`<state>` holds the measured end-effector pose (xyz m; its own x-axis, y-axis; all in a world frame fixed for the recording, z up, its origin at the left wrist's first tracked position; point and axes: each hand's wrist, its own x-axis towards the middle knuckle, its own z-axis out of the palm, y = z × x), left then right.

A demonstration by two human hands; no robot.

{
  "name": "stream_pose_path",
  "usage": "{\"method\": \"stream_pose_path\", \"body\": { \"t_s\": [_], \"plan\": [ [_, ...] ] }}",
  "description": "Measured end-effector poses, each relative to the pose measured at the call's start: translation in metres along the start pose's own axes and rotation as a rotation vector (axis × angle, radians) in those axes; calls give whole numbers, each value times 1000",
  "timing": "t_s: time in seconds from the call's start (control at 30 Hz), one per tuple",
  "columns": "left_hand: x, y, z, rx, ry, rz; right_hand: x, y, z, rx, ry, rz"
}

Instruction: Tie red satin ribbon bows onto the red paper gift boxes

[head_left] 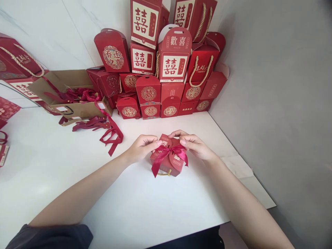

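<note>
A small red gift box [166, 166] stands on the white table in front of me, its petal-like top flaps folded together and printed with pale characters. A dark pink ribbon [160, 164] is tied in a bow across the top, with two tails hanging over the near side. My left hand [145, 147] is closed at the bow's left loop, thumb against the fingers. At the right loop, my right hand [195, 146] pinches the ribbon between thumb and fingers. A gold cord handle [166, 173] hangs low on the box's near side.
Behind the box, several red gift boxes [148, 93] are stacked against the wall. An open cardboard box [75, 76] holding dark red ribbons stands at the left back. Loose ribbon [114, 133] trails onto the table [124, 207]. A grey wall [272, 86] rises on the right.
</note>
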<state>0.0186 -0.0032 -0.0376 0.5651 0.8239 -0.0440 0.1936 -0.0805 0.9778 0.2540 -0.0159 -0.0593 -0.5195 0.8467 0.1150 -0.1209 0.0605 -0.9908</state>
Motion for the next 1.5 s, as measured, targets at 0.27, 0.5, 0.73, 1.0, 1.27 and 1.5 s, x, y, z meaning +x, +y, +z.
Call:
{"method": "stream_pose_path", "body": {
  "t_s": [0.27, 0.5, 0.73, 1.0, 1.27, 1.5],
  "plan": [
    [-1, 4, -5, -33, 19, 23, -6, -14, -7, -199, 211, -24],
    [-2, 5, -12, 64, 168, 173, -22, -36, -26, -416, 147, 190],
    [-7, 24, -8, 392, 118, 317, -24, -37, -8, -414, -114, 345],
    [-8, 24, -1, 466, 141, 222, -16, -27, 6, -179, -79, 260],
    [-7, 23, 1, 538, 147, 158, -19, -36, 3, -205, -238, 426],
    [-6, 21, -4, 483, 108, 124, -24, -38, -7, -506, -337, 537]
  ]
}}
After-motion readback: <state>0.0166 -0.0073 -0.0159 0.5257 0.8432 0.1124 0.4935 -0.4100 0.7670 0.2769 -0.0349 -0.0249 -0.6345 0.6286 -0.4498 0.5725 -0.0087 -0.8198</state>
